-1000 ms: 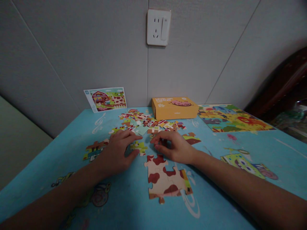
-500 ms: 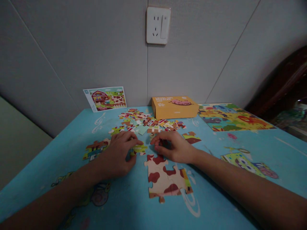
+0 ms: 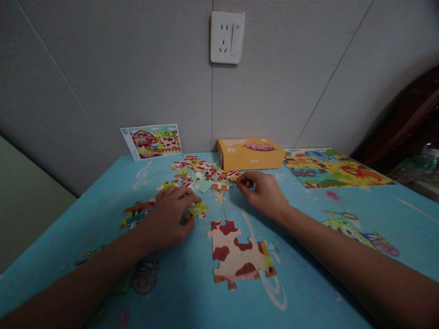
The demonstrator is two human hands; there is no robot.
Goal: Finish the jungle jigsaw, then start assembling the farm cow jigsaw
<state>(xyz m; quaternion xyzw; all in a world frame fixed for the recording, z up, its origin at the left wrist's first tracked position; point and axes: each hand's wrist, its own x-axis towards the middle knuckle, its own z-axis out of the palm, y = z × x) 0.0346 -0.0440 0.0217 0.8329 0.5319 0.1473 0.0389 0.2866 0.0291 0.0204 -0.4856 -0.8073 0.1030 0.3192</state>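
My left hand [image 3: 168, 214] rests on the blue table [image 3: 192, 292], its thumb and fingers closed on a small green and yellow puzzle piece [image 3: 198, 209]. Farther back, my right hand [image 3: 263, 192] has its fingertips pinched at the edge of the pile of loose puzzle pieces [image 3: 206, 176]; what they hold is hidden. A joined block of brown-spotted cow pieces [image 3: 238, 253] lies in front, between my forearms. Left of my left hand sits another joined cluster [image 3: 135, 213].
An orange puzzle box [image 3: 249, 153] stands at the wall behind the pile. A picture card [image 3: 152, 141] leans on the wall at the left. A finished colourful puzzle [image 3: 329, 168] lies at the back right. A wall socket [image 3: 227, 37] is above. Dark furniture stands at the right.
My right hand has moved from just behind the cow block back and right to the loose pile. My left hand has stayed in place on the green piece.
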